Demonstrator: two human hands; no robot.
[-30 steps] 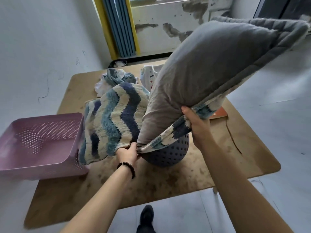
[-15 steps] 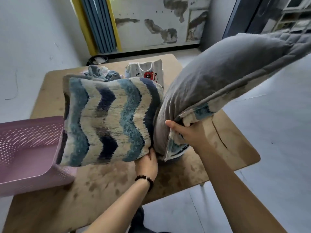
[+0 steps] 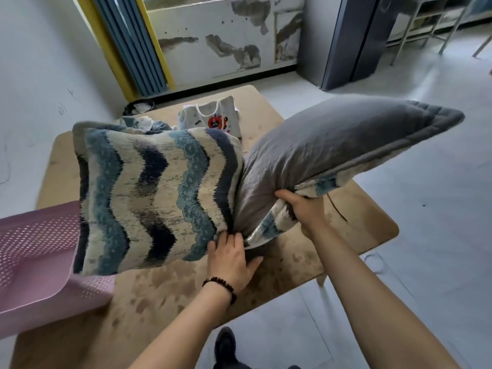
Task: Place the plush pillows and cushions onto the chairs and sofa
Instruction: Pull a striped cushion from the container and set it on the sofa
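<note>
Step in hand: pick-up. Your left hand (image 3: 230, 258) pinches the striped pillow (image 3: 157, 195) at its corner, 10 o'clock. Your right hand (image 3: 303, 206) has its fingers curled round the grey pillow (image 3: 332, 145) edge, 2 o'clock. Both are held above the table (image 3: 292, 262). Next move, likely: carry them to the seating.

Two square pillows: one wavy blue-and-cream plush pillow (image 3: 157, 193) and one grey-backed plush pillow (image 3: 332, 147). One pink perforated plastic basket (image 3: 34, 249). One white cloth bag with a red print (image 3: 210, 118). One crumpled blue-grey cloth heap (image 3: 149, 124). One tan wooden counter (image 3: 173, 302).
</note>
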